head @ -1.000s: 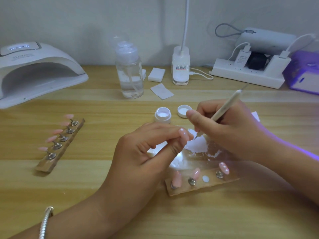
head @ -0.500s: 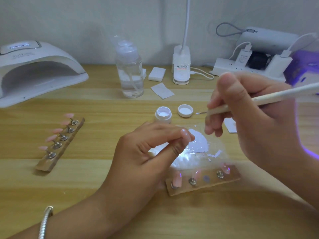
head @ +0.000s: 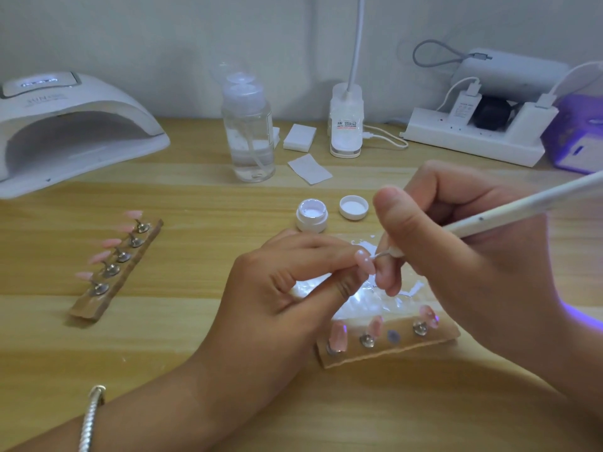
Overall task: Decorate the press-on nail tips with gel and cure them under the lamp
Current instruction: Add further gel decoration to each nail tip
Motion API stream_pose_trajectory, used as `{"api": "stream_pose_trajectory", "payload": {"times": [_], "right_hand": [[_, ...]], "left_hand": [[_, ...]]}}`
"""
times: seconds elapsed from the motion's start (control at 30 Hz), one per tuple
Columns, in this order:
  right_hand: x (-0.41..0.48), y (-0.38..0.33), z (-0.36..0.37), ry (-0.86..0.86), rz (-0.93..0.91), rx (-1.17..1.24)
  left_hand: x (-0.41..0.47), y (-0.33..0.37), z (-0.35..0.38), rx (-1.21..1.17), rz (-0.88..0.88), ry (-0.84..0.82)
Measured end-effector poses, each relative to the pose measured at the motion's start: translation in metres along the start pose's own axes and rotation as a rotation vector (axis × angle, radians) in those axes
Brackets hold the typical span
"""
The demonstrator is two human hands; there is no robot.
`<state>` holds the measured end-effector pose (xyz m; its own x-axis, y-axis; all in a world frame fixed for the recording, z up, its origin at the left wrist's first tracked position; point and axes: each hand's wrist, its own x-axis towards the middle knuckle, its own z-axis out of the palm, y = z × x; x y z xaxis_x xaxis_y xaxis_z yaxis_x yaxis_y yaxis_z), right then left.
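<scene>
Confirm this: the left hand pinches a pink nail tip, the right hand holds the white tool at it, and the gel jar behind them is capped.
Not capped. The head view shows the gel jar open, with its lid lying beside it. The rest stands: the left hand pinches the pink nail tip and the right hand holds the white tool at it.

Brush [head: 522, 205] tail beyond the right edge; curing lamp's [head: 75, 125] left side off-frame
</scene>
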<state>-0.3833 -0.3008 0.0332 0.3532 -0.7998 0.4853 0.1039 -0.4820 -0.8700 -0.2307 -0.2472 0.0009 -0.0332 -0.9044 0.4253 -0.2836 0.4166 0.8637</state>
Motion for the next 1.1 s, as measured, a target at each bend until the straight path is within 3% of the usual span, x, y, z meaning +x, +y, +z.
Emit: {"api": "stream_pose_trajectory", "payload": {"times": [0.1,0.23,0.7,0.9,1.1], "right_hand": [[-0.0002,-0.0007,0.0005,0.000,0.005,-0.016],[0.0000,-0.0009,0.0012,-0.001,0.006,-0.030],[0.0008,-0.0006,0.0027,-0.005,0.025,-0.011],[0.0004,0.0005,0.0016,-0.011,0.026,-0.017],[0.0005,0.0029,0.0007,-0.010,0.013,-0.021]], "left_hand": [[-0.0018,0.0001,0.0003,-0.094,-0.024,-0.011],[-0.0010,-0.0018,-0.0011,0.014,-0.004,-0.017],[0.0004,-0.0013,-0.0014,0.062,0.034,0.003],[-0.0016,-0.0018,-0.0003,-0.060,0.000,-0.011],[-0.0008,-0.0026,-0.0007,-0.026,-0.001,-0.007]]}}
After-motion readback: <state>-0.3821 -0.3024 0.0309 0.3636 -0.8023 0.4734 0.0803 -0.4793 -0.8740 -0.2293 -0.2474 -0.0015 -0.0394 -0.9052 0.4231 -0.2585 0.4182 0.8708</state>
